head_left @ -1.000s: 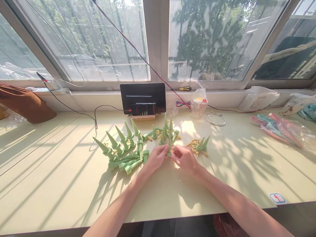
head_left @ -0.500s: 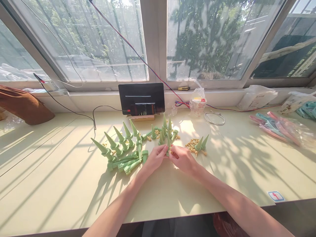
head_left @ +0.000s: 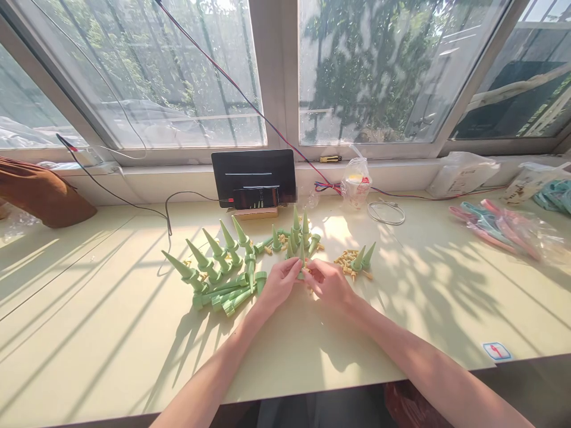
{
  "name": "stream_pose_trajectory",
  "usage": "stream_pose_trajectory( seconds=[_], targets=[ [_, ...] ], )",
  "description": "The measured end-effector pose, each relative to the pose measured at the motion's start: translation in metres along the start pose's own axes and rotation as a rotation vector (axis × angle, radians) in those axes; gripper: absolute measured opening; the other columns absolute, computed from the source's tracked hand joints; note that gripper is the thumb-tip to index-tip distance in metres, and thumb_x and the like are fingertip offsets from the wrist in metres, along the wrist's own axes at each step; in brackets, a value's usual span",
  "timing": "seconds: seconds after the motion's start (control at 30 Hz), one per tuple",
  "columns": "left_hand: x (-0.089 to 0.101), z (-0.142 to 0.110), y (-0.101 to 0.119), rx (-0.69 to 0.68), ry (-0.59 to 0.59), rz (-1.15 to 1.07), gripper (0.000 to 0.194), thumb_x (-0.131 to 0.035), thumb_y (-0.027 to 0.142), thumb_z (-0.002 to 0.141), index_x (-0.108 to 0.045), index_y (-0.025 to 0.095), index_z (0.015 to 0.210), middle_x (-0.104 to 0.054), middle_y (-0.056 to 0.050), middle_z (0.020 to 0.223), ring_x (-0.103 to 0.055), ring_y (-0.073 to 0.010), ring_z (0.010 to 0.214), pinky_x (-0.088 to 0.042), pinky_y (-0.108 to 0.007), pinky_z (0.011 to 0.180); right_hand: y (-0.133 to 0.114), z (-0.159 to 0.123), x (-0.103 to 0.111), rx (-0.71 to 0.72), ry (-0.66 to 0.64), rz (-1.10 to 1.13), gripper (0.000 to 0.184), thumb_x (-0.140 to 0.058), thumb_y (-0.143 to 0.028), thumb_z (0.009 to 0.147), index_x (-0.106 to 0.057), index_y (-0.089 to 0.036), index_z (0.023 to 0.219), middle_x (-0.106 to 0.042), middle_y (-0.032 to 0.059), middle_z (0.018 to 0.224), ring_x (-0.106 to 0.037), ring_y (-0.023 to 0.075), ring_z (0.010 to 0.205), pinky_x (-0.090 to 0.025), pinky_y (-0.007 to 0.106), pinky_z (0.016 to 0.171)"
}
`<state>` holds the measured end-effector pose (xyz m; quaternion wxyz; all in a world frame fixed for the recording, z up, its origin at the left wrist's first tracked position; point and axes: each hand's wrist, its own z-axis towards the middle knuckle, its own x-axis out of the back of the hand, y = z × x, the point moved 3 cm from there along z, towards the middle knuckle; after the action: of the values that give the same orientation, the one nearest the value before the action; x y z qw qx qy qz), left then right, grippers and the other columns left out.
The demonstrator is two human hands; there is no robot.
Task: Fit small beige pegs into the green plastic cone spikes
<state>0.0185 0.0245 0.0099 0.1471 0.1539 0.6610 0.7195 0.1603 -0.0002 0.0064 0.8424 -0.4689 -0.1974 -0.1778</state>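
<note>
My left hand (head_left: pixel 281 280) is closed on a green plant watering spike (head_left: pixel 302 252), its pointed end up. Close against it, my right hand (head_left: pixel 328 279) pinches at the spike's base, where a small yellow peg (head_left: pixel 306 266) partly shows between the fingers. Just behind the hands stand several more green spikes (head_left: pixel 296 223) among yellow pegs. On the left is a row of upright spikes (head_left: pixel 218 249), with several green tubes (head_left: pixel 232 294) lying before it. Right of my hands, two spikes (head_left: pixel 363 258) rest by a pile of yellow pegs (head_left: pixel 345 260).
A black tablet (head_left: pixel 254 169) and a phone (head_left: pixel 256 197) lean at the back near the window. A plastic-wrapped cup (head_left: pixel 355 181), a coiled cable (head_left: pixel 386 213) and pink and teal items (head_left: pixel 491 226) lie to the right. A brown bag (head_left: pixel 49 193) sits far left.
My hands stay together at the spike, and the right fingers have shifted slightly at its base. The whole view has moved a little; the other parts lie as before.
</note>
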Motion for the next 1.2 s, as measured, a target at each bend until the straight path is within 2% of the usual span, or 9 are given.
stream_pose_trajectory(
  seconds=[0.13,0.33,0.53,0.67,0.9,1.07,1.2],
  targets=[
    [0.004,0.002,-0.002,-0.033,0.077,0.054,0.034,-0.058,0.050,0.088,-0.071,0.018,0.092,-0.066,-0.004,0.084,-0.064,-0.0196,0.084,-0.060,-0.031,0.070,0.007,0.002,0.001,-0.055,0.005,0.058,0.019,-0.053,-0.036,0.093,-0.061,-0.020,0.085,-0.063,0.0021,0.068,-0.056,0.0145,0.057,-0.046,0.027,0.058],
    [0.007,0.001,-0.001,-0.061,0.138,0.184,0.032,-0.059,0.048,0.088,-0.070,0.018,0.094,-0.070,-0.007,0.093,-0.067,-0.0222,0.088,-0.059,-0.031,0.071,0.007,0.006,0.003,-0.140,-0.024,0.142,0.018,-0.054,-0.033,0.092,-0.066,-0.019,0.090,-0.068,0.0045,0.074,-0.057,0.0153,0.054,-0.047,0.028,0.056],
    [0.015,0.001,0.000,-0.124,0.288,0.340,0.027,-0.062,0.044,0.085,-0.068,0.019,0.091,-0.072,-0.006,0.089,-0.069,-0.0221,0.083,-0.057,-0.033,0.075,0.005,0.008,0.008,-0.213,0.017,0.088,0.021,-0.057,-0.032,0.088,-0.067,-0.017,0.099,-0.069,0.0044,0.073,-0.061,0.0168,0.059,-0.049,0.029,0.059],
    [0.020,0.001,0.003,-0.192,0.374,0.431,0.022,-0.063,0.039,0.084,-0.068,0.019,0.092,-0.072,-0.007,0.091,-0.069,-0.0232,0.086,-0.057,-0.036,0.081,0.008,0.008,0.010,-0.220,0.060,0.076,0.019,-0.054,-0.032,0.089,-0.066,-0.018,0.097,-0.071,0.0051,0.077,-0.062,0.0170,0.060,-0.050,0.030,0.059],
    [0.023,0.000,0.004,-0.249,0.381,0.606,0.016,-0.055,0.030,0.089,-0.065,0.020,0.098,-0.071,-0.006,0.095,-0.067,-0.0228,0.091,-0.053,-0.039,0.087,0.013,0.009,0.012,-0.198,0.088,0.059,0.016,-0.052,-0.030,0.090,-0.065,-0.020,0.091,-0.068,0.0030,0.073,-0.062,0.0166,0.060,-0.047,0.028,0.058],
    [0.022,0.000,0.003,-0.275,0.383,0.667,0.011,-0.054,0.026,0.088,-0.062,0.020,0.094,-0.065,-0.006,0.093,-0.065,-0.0221,0.088,-0.054,-0.038,0.084,0.013,0.009,0.013,-0.212,0.105,0.049,0.015,-0.053,-0.029,0.090,-0.065,-0.020,0.090,-0.069,0.0031,0.074,-0.063,0.0169,0.061,-0.047,0.028,0.058],
    [0.023,-0.001,0.004,-0.292,0.437,0.670,0.006,-0.054,0.024,0.087,-0.058,0.020,0.090,-0.058,-0.006,0.093,-0.062,-0.0211,0.088,-0.055,-0.036,0.079,0.014,0.010,0.015,-0.219,0.112,0.048,0.015,-0.053,-0.028,0.090,-0.065,-0.020,0.089,-0.069,0.0028,0.073,-0.063,0.0171,0.062,-0.047,0.028,0.060]
  ],
)
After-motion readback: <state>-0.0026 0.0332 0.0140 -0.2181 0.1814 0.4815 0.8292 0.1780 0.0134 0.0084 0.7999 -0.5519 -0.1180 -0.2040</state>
